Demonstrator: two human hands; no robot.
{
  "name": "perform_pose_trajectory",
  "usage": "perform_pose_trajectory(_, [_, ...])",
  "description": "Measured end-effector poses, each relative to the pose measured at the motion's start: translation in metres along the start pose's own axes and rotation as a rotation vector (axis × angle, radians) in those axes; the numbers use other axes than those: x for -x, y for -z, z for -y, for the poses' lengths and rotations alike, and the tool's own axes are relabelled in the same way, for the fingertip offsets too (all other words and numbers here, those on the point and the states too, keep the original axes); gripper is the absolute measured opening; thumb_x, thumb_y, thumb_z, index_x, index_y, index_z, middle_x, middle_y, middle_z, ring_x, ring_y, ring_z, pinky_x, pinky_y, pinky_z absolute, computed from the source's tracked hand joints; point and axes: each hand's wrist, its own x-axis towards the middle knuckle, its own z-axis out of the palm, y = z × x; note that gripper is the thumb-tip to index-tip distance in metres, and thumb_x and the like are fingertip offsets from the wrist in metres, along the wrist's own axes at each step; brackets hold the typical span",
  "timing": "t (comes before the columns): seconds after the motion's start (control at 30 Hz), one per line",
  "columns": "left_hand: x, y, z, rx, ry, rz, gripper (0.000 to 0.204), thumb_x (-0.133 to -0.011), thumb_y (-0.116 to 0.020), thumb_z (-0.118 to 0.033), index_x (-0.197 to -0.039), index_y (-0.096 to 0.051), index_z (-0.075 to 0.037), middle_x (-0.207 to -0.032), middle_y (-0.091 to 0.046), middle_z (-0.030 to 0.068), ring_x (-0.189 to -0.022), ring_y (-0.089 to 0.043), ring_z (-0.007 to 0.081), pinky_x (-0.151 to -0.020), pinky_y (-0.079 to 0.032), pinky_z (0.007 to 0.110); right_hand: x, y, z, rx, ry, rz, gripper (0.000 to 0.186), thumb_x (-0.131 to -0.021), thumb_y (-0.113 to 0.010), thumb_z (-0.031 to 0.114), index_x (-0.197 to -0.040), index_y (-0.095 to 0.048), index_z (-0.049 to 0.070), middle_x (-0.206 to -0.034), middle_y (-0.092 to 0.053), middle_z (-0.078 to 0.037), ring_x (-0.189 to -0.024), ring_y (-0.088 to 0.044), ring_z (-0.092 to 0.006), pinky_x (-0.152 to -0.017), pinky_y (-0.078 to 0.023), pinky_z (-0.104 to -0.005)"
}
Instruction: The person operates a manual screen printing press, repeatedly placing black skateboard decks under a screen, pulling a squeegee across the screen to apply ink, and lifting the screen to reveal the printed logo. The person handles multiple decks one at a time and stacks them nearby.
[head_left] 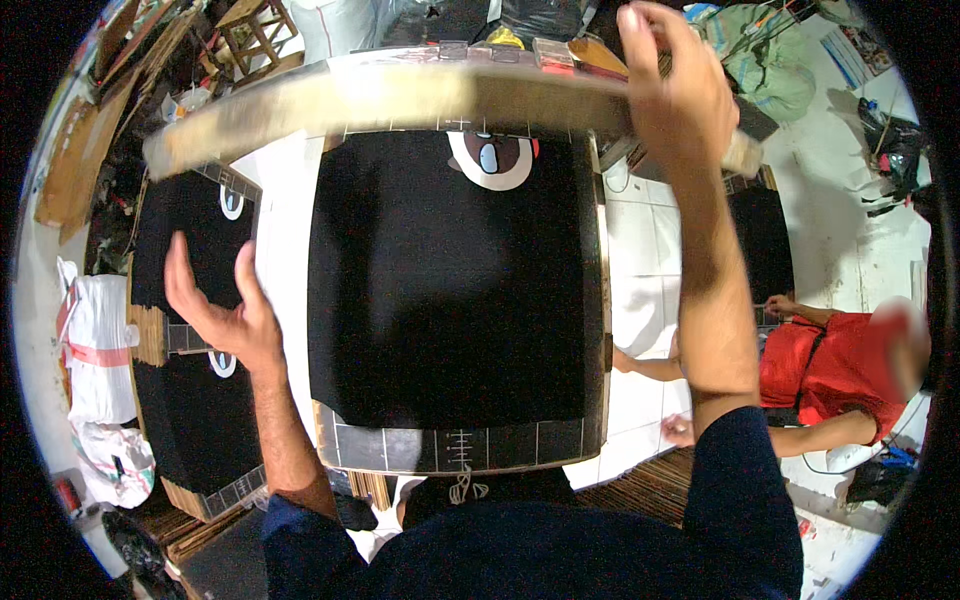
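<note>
A long pale frame bar (pixel 400 98), blurred, crosses the top of the middle printing board (pixel 370 445). My right hand (pixel 685 95) is closed on its right end. My left hand (pixel 225 305) is raised at the left with fingers apart, holding nothing, near the left board's black fabric. On the middle board lies black fabric (pixel 440 310) with a white, brown and blue eye-like print (pixel 490 175) at its upper edge.
A person in red (pixel 820 375) sits on the right beside another black-covered board (pixel 760 240). On the left stand more black-covered boards (pixel 190 420) and white bundles (pixel 100 340). Wooden boards (pixel 70 180), a stool (pixel 250 40) and green sacks (pixel 770 70) line the upper edges.
</note>
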Motion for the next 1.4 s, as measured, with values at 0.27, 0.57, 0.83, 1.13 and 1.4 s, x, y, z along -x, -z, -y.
perform_pose_trajectory(0.27, [0.422, 0.204, 0.26, -0.396, 0.864, 1.41, 0.036, -0.098, -0.056, -0.034, -0.09, -0.075, -0.004, -0.085, -0.073, 0.0191, -0.078, -0.069, 0.0332, -0.075, -0.054, 0.048, -0.113, 0.004, 0.01, 0.071, -0.11, 0.127, 0.057, -0.1, -0.049, 0.056, -0.112, -0.071, 0.004, -0.105, -0.074, -0.02, -0.102, -0.07, -0.0377, -0.089, -0.051, -0.0453])
perform_pose_trajectory(0.57, [0.546, 0.277, 0.186, -0.001, 1.366, 0.748, 0.036, -0.094, -0.073, -0.028, -0.114, -0.077, 0.002, -0.095, -0.077, 0.0131, -0.084, -0.069, 0.0194, -0.082, -0.055, 0.035, -0.153, -0.015, -0.03, 0.104, -0.036, 0.184, 0.056, -0.099, -0.053, 0.054, -0.129, -0.069, 0.01, -0.125, -0.071, -0.016, -0.117, -0.065, -0.0333, -0.101, -0.047, -0.0414])
perform_pose_trajectory(0.83, [0.527, 0.273, 0.168, -0.491, 0.896, 0.729, 0.026, -0.097, -0.067, -0.028, -0.109, -0.076, -0.007, -0.104, -0.074, 0.0198, -0.096, -0.067, 0.0409, -0.086, -0.053, 0.051, -0.172, -0.022, -0.057, 0.053, 0.018, 0.28, 0.069, -0.096, -0.05, 0.065, -0.137, -0.066, 0.012, -0.132, -0.068, -0.017, -0.123, -0.062, -0.0338, -0.107, -0.042, -0.0412])
perform_pose_trajectory(1.13, [0.428, 0.235, 0.186, -0.651, 0.76, 0.633, 0.027, -0.102, -0.058, -0.023, -0.09, -0.072, -0.002, -0.088, -0.071, 0.019, -0.083, -0.067, 0.041, -0.075, -0.052, 0.052, -0.178, -0.026, -0.068, 0.118, -0.02, 0.298, 0.071, -0.098, -0.047, 0.065, -0.139, -0.063, 0.009, -0.139, -0.064, -0.019, -0.129, -0.059, -0.0363, -0.108, -0.042, -0.0418])
perform_pose_trajectory(1.4, [0.135, 0.268, 0.213, -1.007, 0.469, 0.548, 0.026, -0.098, -0.06, -0.035, -0.097, -0.078, -0.015, -0.086, -0.076, 0.0136, -0.074, -0.073, 0.037, -0.066, -0.058, 0.047, -0.157, -0.023, -0.05, 0.17, -0.083, 0.315, 0.063, -0.097, -0.047, 0.062, -0.135, -0.066, 0.015, -0.132, -0.067, -0.021, -0.125, -0.062, -0.04, -0.106, -0.045, -0.0443])
